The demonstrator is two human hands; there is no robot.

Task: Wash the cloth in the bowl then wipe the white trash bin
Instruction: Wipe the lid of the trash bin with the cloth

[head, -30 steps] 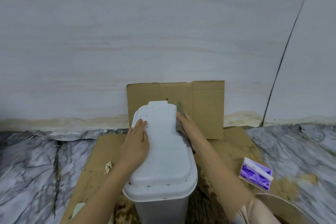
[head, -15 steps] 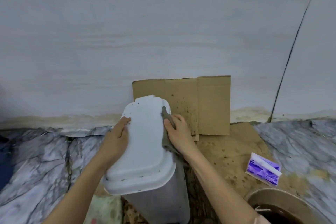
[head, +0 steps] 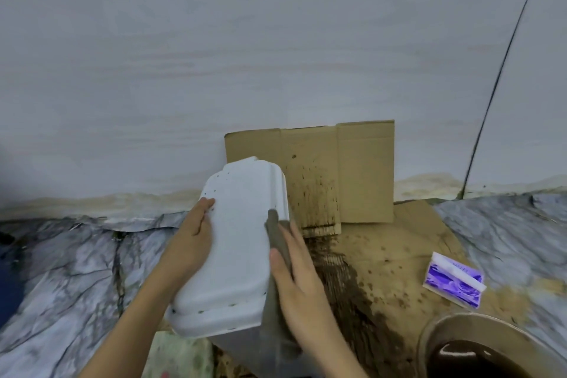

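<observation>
The white trash bin [head: 236, 252] stands at centre on wet cardboard, tipped to the left, its lid dotted with dark specks. My left hand [head: 191, 239] lies flat against the lid's left edge and steadies it. My right hand [head: 302, 282] presses a grey-brown cloth [head: 276, 255] against the bin's right side, fingers stretched along it. The cloth hangs down past the lid's rim. The bowl [head: 435, 334], tan with dark brown water in it, sits at the lower right.
A stained sheet of cardboard [head: 362, 172] leans on the pale wall behind the bin. More soaked cardboard [head: 399, 261] covers the marble-patterned floor. A purple and white packet [head: 454, 279] lies to the right, near the bowl.
The bin has tipped further left. My right hand has slid the cloth down the bin's right side from the upper edge toward the lid's front rim. The view shifted left.
</observation>
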